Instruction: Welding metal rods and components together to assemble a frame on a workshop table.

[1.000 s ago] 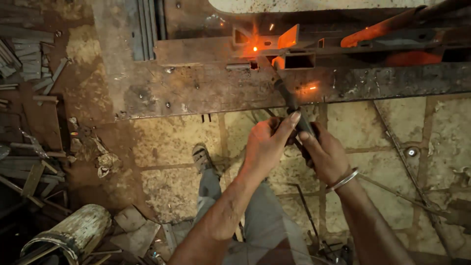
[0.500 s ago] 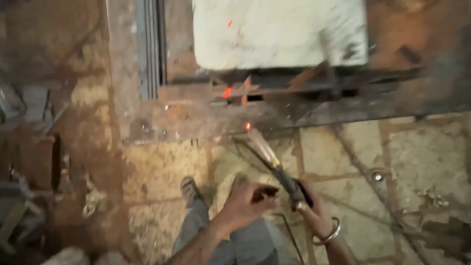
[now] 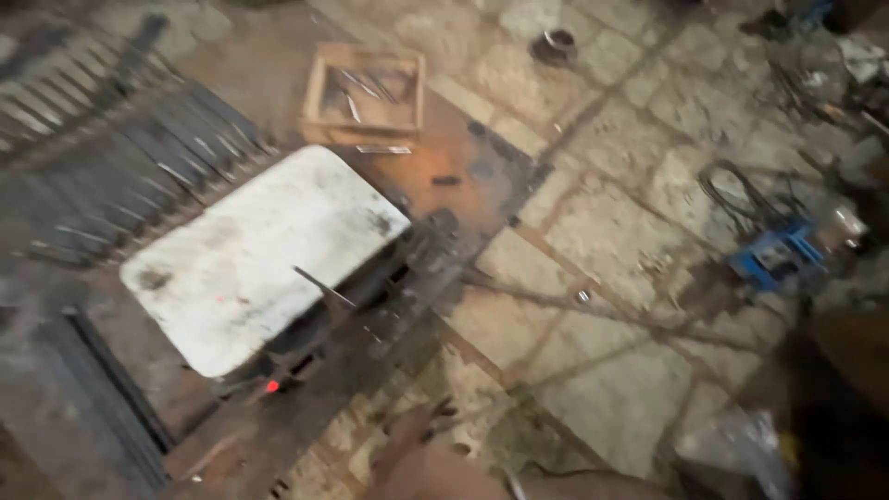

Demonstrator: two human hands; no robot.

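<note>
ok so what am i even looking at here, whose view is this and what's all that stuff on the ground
This is one picture from a camera worn on a person's head, looking down, so you see roughly what they see. There is no machine, just a person working with bare hands. The picture is blurred, and only a smeared hand shows at the bottom edge; which hand it is, and whether it holds anything, cannot be told. Ahead of it lies a white slab resting on rusty metal bars, with a small red glowing spot at the slab's near edge. Further off are a small wooden frame, rows of dark metal strips, a stone-paved floor and a blue device with cables.
</note>
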